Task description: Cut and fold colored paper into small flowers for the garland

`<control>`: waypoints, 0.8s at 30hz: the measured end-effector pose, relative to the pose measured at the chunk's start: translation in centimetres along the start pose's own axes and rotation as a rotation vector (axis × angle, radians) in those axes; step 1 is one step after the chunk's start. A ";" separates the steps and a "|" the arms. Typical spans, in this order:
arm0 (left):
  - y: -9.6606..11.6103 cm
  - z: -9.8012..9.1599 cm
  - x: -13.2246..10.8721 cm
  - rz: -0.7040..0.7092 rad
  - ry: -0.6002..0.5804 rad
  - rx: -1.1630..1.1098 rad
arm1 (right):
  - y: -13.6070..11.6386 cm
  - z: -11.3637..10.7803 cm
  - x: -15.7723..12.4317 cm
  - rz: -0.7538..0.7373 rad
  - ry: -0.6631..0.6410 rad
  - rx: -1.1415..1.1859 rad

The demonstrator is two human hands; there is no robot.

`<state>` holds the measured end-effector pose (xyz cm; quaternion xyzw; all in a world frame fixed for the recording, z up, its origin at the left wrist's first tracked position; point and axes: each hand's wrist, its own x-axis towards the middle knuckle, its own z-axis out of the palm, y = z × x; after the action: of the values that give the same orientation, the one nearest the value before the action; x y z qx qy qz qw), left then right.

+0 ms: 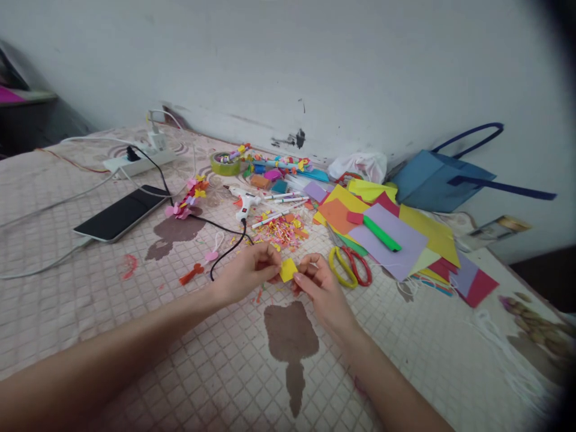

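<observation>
A small yellow paper piece (288, 269) is held between both hands just above the patterned cloth. My left hand (248, 271) pinches its left edge with fingers closed. My right hand (318, 283) pinches its right edge, fingers curled. Scissors with yellow and red handles (350, 266) lie just right of my right hand. Colourful paper scraps (281, 230) are scattered just beyond the hands.
A stack of coloured paper sheets (396, 234) with a green marker (381, 233) lies to the right. A white glue gun (243, 201) with a black cord, a phone (122, 213), a power strip (139, 161), a tape roll (225, 163) and a blue bag (438, 177) sit farther back.
</observation>
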<state>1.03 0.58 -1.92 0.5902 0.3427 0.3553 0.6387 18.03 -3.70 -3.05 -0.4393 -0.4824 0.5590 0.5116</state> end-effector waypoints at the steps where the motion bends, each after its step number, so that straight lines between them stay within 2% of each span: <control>1: 0.0 0.0 0.0 0.020 -0.017 0.039 | 0.0 0.0 0.0 -0.020 -0.005 -0.026; 5: 0.4 0.0 -0.2 0.057 -0.083 0.193 | 0.0 -0.2 0.0 -0.088 -0.001 -0.185; 11: -0.1 0.0 -0.1 0.148 -0.014 0.264 | 0.2 -0.3 -0.1 -0.208 0.023 -0.294; 18: -0.3 0.2 -0.2 0.165 0.018 0.243 | -0.1 0.0 -0.3 -0.384 0.103 -0.454; 24: 0.3 0.6 -0.4 0.113 0.038 0.159 | -0.3 0.2 -0.3 -0.343 0.096 -0.375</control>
<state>1.27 -0.07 -1.63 0.6506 0.3482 0.3735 0.5622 17.93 -4.04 -2.71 -0.4644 -0.6200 0.3434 0.5310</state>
